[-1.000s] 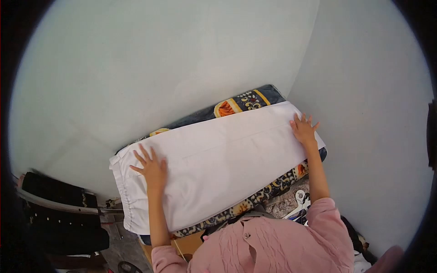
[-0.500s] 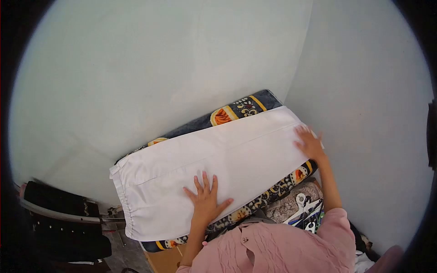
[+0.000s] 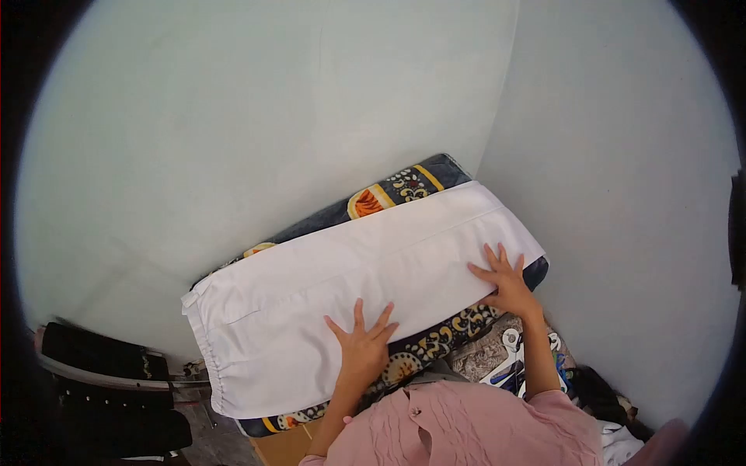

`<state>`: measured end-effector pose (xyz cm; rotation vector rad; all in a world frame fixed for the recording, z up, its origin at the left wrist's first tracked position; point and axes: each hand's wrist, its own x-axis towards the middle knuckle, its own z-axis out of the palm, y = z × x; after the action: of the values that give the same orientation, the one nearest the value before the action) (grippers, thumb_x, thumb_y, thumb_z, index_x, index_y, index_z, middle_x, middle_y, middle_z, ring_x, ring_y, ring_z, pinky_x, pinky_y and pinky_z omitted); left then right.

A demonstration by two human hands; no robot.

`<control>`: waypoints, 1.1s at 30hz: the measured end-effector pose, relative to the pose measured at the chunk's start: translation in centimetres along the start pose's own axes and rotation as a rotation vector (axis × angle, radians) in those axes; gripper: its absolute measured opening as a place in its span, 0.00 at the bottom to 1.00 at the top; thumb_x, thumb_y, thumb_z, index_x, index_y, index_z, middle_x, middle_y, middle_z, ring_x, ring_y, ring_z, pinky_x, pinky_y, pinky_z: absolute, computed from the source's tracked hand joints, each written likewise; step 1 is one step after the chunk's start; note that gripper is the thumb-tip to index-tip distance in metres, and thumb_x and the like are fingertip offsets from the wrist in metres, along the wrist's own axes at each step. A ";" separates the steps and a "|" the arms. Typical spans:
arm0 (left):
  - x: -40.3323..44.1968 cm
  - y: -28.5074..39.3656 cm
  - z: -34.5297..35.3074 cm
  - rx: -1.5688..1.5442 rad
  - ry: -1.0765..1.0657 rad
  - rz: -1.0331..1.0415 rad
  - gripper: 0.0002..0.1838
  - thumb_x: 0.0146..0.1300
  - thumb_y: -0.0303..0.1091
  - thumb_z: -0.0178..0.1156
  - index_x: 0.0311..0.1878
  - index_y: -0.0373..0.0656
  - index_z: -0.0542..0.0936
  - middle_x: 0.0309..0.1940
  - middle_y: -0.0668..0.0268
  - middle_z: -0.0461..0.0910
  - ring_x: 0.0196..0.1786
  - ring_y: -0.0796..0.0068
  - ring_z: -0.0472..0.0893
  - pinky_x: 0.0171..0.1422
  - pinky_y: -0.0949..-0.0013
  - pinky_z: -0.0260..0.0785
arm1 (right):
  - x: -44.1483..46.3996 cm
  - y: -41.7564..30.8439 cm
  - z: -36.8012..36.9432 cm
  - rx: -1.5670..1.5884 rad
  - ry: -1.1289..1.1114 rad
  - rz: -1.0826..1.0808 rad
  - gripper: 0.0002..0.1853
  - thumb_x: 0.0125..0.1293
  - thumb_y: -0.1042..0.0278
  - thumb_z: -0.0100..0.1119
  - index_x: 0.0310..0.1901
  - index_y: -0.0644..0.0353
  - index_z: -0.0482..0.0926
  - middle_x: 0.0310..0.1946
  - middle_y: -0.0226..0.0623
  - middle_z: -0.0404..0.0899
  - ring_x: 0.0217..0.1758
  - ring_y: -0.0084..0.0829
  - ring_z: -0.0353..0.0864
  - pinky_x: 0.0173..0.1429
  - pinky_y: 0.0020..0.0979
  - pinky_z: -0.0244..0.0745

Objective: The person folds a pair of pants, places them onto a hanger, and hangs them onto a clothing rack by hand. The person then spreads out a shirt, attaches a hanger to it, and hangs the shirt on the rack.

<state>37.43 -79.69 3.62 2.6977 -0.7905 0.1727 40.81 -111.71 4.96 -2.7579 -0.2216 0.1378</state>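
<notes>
I'm seeing the left hand (image 3: 363,351) and right hand (image 3: 509,286) resting palm-down, fingers spread, on the near side of the white garment (image 3: 365,276), which is lying beneath them across a patterned blanket (image 3: 444,339); white-handled tools (image 3: 509,363) are sitting nearby.

My blouse (image 3: 489,419): plain pink. Elastic-waisted garment (image 3: 420,264): plain white. Patterned blanket (image 3: 367,203): dark blue-grey, yellow bands, orange motifs, cream scrolls. Wall (image 3: 233,140): pale grey-green.

Pale walls (image 3: 233,116), a corner (image 3: 498,85), grey floor (image 3: 217,444) lower left
</notes>
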 end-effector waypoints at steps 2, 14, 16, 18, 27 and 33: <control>-0.1 -0.3 -1.5 0.071 0.117 -0.107 0.22 0.46 0.23 0.58 0.46 0.56 0.81 0.66 0.81 0.65 0.72 0.47 0.51 0.58 0.16 0.21 | 0.5 -0.6 0.0 0.011 0.047 0.025 0.40 0.42 0.72 0.68 0.61 0.36 0.71 0.73 0.41 0.48 0.76 0.50 0.38 0.68 0.67 0.20; -8.3 -5.9 -9.2 0.344 0.285 -0.673 0.25 0.42 0.20 0.56 0.45 0.56 0.81 0.68 0.68 0.63 0.74 0.40 0.41 0.64 0.25 0.13 | 2.6 -10.2 3.6 -0.085 0.041 -0.282 0.36 0.48 0.69 0.63 0.63 0.40 0.69 0.72 0.34 0.49 0.76 0.44 0.40 0.65 0.72 0.21; -9.7 -5.6 -9.4 0.350 0.155 -0.741 0.25 0.43 0.22 0.58 0.47 0.55 0.81 0.70 0.65 0.59 0.74 0.40 0.40 0.64 0.25 0.14 | 2.3 -9.7 5.2 -0.009 -0.115 -0.421 0.32 0.58 0.46 0.58 0.64 0.44 0.67 0.73 0.36 0.45 0.77 0.45 0.36 0.64 0.74 0.21; -10.4 -5.0 -9.3 0.113 -0.068 -0.876 0.27 0.43 0.30 0.64 0.52 0.55 0.78 0.72 0.56 0.51 0.74 0.40 0.37 0.64 0.25 0.17 | 2.6 -8.5 4.9 -0.005 -0.151 -0.411 0.34 0.61 0.37 0.50 0.65 0.46 0.67 0.74 0.38 0.42 0.77 0.46 0.34 0.63 0.73 0.19; -3.4 -1.3 -6.1 -0.024 -0.004 -0.422 0.37 0.42 0.40 0.68 0.62 0.55 0.71 0.73 0.52 0.45 0.74 0.38 0.34 0.65 0.26 0.18 | 12.9 3.7 0.4 -0.204 0.354 0.178 0.20 0.61 0.61 0.55 0.57 0.42 0.75 0.72 0.39 0.49 0.76 0.45 0.39 0.65 0.73 0.24; -1.5 -0.9 -2.5 -0.020 -0.124 -0.298 0.40 0.42 0.40 0.61 0.66 0.49 0.66 0.73 0.51 0.43 0.73 0.38 0.37 0.62 0.22 0.18 | 15.8 3.8 -2.3 -0.194 0.255 0.283 0.18 0.54 0.62 0.64 0.49 0.42 0.81 0.68 0.30 0.59 0.75 0.41 0.46 0.66 0.73 0.27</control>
<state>36.65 -77.37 5.44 2.7870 -0.4100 -0.0721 57.15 -113.28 4.64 -2.9487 0.2352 -0.1716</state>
